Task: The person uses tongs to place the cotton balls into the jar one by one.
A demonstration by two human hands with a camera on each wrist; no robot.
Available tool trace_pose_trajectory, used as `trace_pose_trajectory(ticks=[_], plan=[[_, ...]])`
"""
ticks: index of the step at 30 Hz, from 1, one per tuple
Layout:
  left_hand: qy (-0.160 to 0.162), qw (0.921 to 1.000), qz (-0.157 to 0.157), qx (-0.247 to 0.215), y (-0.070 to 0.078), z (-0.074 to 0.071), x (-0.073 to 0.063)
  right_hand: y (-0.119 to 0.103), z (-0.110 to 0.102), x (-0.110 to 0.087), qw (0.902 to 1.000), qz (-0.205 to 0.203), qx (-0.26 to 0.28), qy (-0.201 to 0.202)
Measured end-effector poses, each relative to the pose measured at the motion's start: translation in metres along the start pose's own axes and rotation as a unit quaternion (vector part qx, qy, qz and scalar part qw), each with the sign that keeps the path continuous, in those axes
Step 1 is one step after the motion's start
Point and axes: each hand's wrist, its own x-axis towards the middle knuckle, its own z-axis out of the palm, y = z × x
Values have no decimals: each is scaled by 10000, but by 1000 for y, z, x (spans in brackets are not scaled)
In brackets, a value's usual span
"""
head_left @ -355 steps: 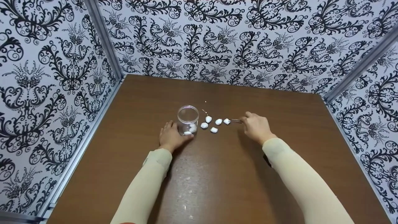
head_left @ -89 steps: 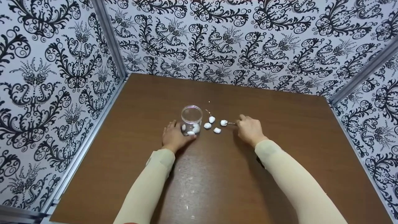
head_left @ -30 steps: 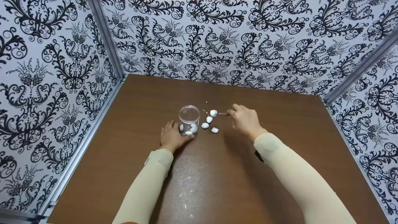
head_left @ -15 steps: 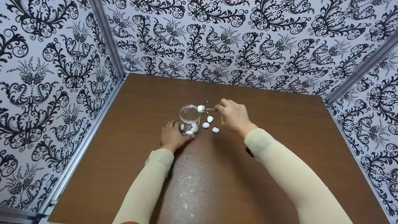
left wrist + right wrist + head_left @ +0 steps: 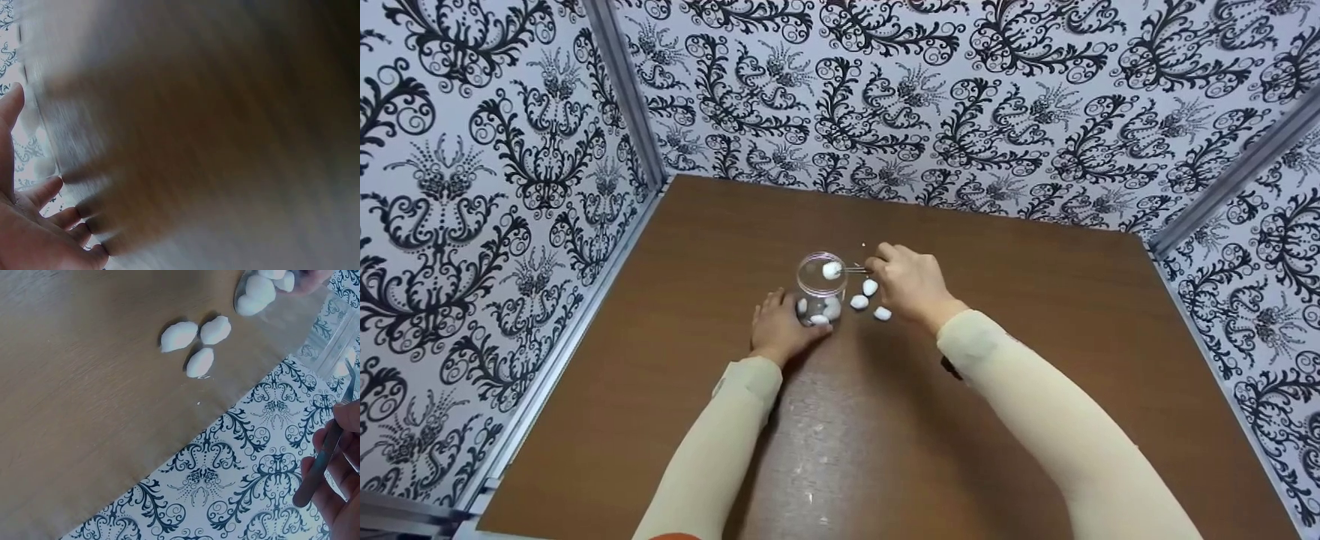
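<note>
A clear jar [image 5: 811, 289] stands upright with several white cotton balls at its bottom. My left hand [image 5: 780, 328] holds it low down, thumb at the front and fingers along the left side. In the left wrist view the fingertips of the left hand [image 5: 39, 216] rest on the table. My right hand [image 5: 913, 283] pinches metal tweezers [image 5: 322, 466]. Their tips hold one cotton ball [image 5: 832, 271], which overlaps the jar's mouth in the head view. Three loose cotton balls [image 5: 179, 336] lie on the table, just right of the jar.
The brown table [image 5: 697, 247] is enclosed by patterned panels [image 5: 885, 97] at the back and sides. Tiny white scraps [image 5: 863, 244] lie on the table behind the loose cotton balls.
My right hand has carried a cotton ball in the tweezers leftward, from among the loose ones to the jar's mouth. Earlier, another cotton ball went into the jar. The left hand stays.
</note>
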Motion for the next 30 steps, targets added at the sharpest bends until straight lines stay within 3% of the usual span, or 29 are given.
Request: trace_pose_trajectory(ticks=[8,14,19,30], plan=[[88,9999,71,35,-1,2,0,-1,-3,-1,9999,-53,124,92],[117,9999,79,14,0,0,-2,11,-6,-10,9996,44,25,268],[84,9999,78,46,0,0,-2,28,-5,-27,9993,154,-8,348],[-21,10000,86,18,0,-2,-3,52,10,-74,9988,483,-72,-3]])
